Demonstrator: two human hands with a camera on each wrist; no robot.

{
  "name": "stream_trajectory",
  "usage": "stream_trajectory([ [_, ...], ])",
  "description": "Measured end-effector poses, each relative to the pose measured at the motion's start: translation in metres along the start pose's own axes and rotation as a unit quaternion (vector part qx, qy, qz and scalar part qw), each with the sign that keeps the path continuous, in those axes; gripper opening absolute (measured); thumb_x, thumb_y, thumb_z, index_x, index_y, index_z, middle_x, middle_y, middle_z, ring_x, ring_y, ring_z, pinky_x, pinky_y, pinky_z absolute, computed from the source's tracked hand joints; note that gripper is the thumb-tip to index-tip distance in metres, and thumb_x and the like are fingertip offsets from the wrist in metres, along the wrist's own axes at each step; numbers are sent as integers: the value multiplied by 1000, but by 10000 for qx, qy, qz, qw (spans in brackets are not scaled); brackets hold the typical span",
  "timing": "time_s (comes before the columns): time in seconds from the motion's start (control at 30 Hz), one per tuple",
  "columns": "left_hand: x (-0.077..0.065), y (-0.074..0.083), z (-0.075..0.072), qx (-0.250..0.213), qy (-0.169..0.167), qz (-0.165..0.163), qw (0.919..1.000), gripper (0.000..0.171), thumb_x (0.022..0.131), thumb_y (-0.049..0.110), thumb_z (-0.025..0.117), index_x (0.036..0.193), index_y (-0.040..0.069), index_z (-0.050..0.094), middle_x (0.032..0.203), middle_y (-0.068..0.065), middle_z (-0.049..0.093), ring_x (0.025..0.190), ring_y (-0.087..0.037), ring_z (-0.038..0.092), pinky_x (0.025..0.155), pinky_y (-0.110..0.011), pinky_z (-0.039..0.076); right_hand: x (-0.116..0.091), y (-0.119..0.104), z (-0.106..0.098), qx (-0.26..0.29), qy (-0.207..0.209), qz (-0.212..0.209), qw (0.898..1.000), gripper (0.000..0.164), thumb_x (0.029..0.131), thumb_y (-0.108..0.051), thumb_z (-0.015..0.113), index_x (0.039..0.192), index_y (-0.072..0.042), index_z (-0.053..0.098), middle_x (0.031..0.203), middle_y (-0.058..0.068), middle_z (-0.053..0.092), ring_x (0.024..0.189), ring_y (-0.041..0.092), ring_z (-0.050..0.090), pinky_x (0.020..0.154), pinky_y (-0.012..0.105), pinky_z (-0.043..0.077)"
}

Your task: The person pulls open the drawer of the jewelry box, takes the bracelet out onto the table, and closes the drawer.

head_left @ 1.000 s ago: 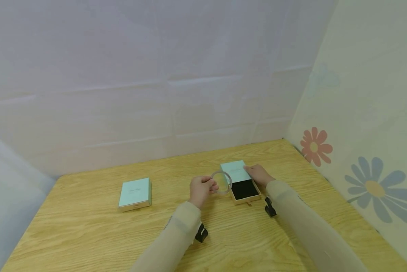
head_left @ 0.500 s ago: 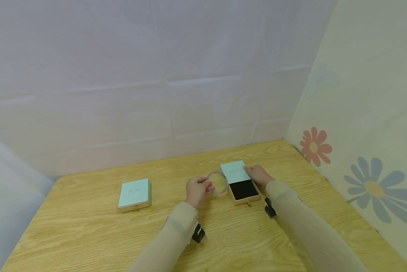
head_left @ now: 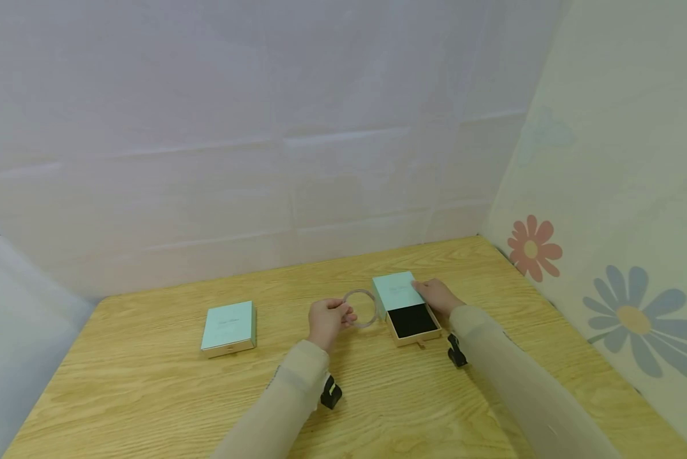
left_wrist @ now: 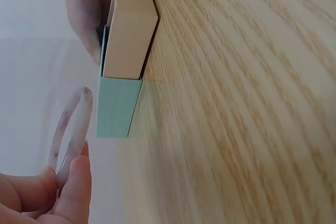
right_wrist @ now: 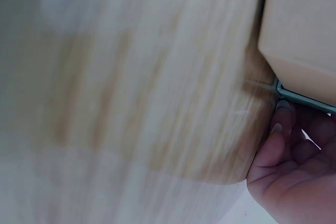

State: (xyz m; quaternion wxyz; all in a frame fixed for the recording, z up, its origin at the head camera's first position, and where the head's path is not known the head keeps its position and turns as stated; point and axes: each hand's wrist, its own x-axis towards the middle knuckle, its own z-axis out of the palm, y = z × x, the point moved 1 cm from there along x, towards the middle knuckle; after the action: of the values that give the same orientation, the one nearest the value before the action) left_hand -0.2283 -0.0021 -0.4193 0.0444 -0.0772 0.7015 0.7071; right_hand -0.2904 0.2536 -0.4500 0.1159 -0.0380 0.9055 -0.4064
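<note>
Thumb and fingers of my left hand pinch a pale, translucent bangle by its edge, held up just left of an opened drawer box. That box has a mint-green sleeve and a peach drawer pulled out toward me, with a black lining inside. At the sleeve's right side, my right hand grips it, thumb on top. In the right wrist view its curled fingers lie low against the sleeve's side, near the tabletop.
Farther left on the wooden table lies a second mint-green box, its drawer pushed in. A pale cloth wall rises behind the table, and a flower-patterned one stands on the right.
My left hand has drawn the bangle leftward, away from the opened box that it overlapped in view earlier. The right hand and both boxes have stayed in place.
</note>
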Motion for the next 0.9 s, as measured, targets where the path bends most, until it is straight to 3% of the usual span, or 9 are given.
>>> stream_trajectory([
  [0.63, 4, -1, -11, -210, 199, -354, 9990, 26, 96, -6, 54, 119, -19, 56, 101, -29, 65, 69, -16, 69, 62, -21, 56, 1, 3, -1, -120, 25, 14, 9999, 54, 108, -28, 33, 134, 19, 43, 140, 35, 40, 130, 48, 38, 106, 55, 35],
  [0.9, 5, -2, -14, -218, 231, -441, 9985, 24, 95, -8, 54, 116, -20, 57, 91, -24, 67, 69, -17, 69, 63, -23, 57, 1, 3, 0, -95, 35, -11, 9999, 55, 108, -27, 32, 134, 19, 42, 140, 35, 40, 130, 49, 37, 106, 56, 34],
])
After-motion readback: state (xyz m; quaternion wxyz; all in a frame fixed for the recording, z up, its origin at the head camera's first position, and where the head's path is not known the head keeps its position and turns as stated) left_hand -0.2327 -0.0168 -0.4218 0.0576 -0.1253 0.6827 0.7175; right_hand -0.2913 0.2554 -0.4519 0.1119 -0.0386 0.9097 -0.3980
